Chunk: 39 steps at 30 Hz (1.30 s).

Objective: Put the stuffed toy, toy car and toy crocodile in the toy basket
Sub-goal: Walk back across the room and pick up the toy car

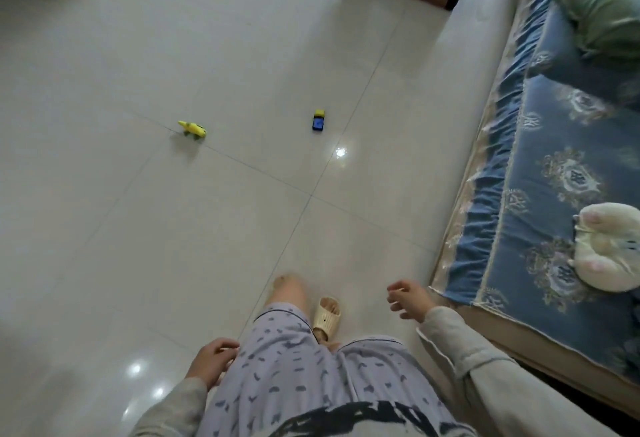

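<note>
Yellow toy crocodile point(192, 129) and toy car point(318, 120) lie apart on our tiled floor point(104, 228); stuffed toy point(606, 246) rests on the bed point(540, 166); our left hand point(213, 360) and right hand point(408, 299) hang loosely spread, holding nothing.

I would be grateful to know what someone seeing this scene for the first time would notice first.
Two small bright toys stand out on the pale glossy tiled floor: a yellow plastic toy crocodile to the left and a blue-and-yellow toy car to its right. On the blue patterned bedspread at the right edge lies a cream stuffed toy.
</note>
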{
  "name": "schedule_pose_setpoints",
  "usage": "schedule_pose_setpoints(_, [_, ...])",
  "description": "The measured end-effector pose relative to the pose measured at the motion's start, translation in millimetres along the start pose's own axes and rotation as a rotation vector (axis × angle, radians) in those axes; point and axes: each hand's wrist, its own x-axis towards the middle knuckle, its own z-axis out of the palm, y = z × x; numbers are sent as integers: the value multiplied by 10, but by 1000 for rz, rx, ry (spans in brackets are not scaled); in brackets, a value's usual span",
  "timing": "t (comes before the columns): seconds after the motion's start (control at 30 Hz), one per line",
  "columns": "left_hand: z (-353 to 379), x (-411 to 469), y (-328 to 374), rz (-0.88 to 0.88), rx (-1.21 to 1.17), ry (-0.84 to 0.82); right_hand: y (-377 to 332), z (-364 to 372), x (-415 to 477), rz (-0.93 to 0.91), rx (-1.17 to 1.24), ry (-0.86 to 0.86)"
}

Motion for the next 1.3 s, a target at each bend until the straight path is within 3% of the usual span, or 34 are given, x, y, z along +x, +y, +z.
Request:
schedule_pose_setpoints(0.27, [-58,529,1367,-59,110,-59,-715,-381,467,40,60,12])
schedule_pose_setpoints(0.5, [-349,957,3189,66,210,-71,-1355,-711,845,211,251,57])
schedule_pose_setpoints(0.77, [-695,1212,4961,251,215,-95,-2525,-1003,1354,158,237,127])
schedule_pose_setpoints(0.97, [-765,1471,5313,178,160,-42,-3292,-1227,1893,128,20,68])
schedule_pose_setpoints(1.13, [-645,1632,5147,-25,111,5,-4082,-1594,2406,-13,-288,33])
schedule_pose_setpoints(1.3, [-486,1667,5342,-180,25,-29,-4918,-2203,2746,17,-105,-13])
